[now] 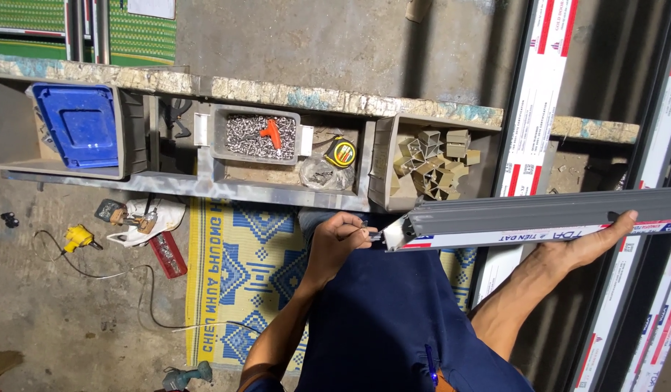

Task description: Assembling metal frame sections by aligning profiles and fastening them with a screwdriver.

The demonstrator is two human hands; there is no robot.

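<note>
A long grey aluminium profile (538, 212) with white protective film lies level across the right of the head view. My right hand (586, 245) grips it from below, fingers curled over its front edge. My left hand (337, 236) is closed at the profile's left end (395, 234), pinching a small thin item against it; what that item is I cannot tell. My dark blue shirt (386, 312) fills the lower middle.
A grey tray of screws with an orange tool (263, 136), a yellow tape measure (340, 152), a bin of short profile offcuts (430, 163) and a blue lid (80, 123) line the bench. More film-wrapped profiles (535, 94) stand at right. A yellow tool with cord (80, 237) lies on the floor.
</note>
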